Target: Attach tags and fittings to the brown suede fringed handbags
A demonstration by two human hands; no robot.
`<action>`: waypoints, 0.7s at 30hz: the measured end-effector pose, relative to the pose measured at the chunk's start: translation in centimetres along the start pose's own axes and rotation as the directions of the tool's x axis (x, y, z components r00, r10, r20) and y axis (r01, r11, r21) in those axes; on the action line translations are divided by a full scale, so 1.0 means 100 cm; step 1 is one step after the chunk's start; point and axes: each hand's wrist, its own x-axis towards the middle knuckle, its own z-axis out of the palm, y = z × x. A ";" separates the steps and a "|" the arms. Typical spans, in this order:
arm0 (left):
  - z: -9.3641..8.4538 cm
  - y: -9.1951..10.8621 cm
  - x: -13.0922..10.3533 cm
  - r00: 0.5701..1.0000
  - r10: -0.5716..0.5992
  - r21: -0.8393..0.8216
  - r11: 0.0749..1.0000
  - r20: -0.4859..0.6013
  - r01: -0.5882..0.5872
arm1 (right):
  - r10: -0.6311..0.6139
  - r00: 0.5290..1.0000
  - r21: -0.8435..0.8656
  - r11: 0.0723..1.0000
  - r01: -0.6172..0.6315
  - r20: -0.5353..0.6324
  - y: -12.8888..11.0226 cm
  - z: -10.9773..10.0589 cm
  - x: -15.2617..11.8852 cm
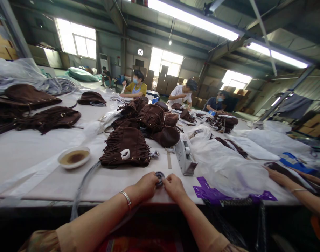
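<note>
My left hand (148,184) is closed on a small dark coil (159,178) that looks like a rolled strap in clear film. From the other side, my right hand (173,187) pinches the edge of the same coil. Both hands are over the near edge of the table. Just beyond them lies a dark brown fringed bag (125,145) with a white loop (125,154) on its front. A plastic-wrapped strap (82,185) runs from the bag's left side down over the table edge. To the right of the bag sits a small wrapped bundle (155,154).
A grey tape dispenser (185,159) stands right of the bag, a shallow dish (74,156) with brown liquid left. Brown bags (149,117) are piled behind. Plastic sheeting (228,168) and purple tape (209,190) lie right. A co-worker's arms (293,185) reach in; several people work opposite.
</note>
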 end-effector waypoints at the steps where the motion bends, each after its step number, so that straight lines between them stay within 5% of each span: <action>1: 0.002 0.001 0.001 1.000 0.023 -0.014 1.000 -0.004 -0.023 | 0.008 1.000 -0.018 1.000 -0.009 -0.027 -0.001 0.000 0.002; 7: 0.001 0.003 -0.011 0.999 0.040 -0.074 0.996 -0.007 -0.041 | -0.080 0.996 -0.112 0.990 0.083 0.033 -0.011 -0.002 0.018; 12: -0.011 -0.008 -0.029 0.996 0.064 0.085 0.994 0.068 -0.070 | -0.156 0.975 -0.200 0.962 0.186 0.157 -0.015 -0.010 0.029; 17: -0.019 -0.027 -0.017 0.985 0.115 0.335 0.930 0.129 -0.153 | -0.268 0.925 -0.243 0.911 0.334 0.269 -0.018 -0.021 0.034; 21: -0.007 -0.028 -0.006 0.991 0.108 0.320 0.939 0.079 -0.128 | -0.262 0.933 -0.292 0.898 0.330 0.248 -0.021 -0.021 0.032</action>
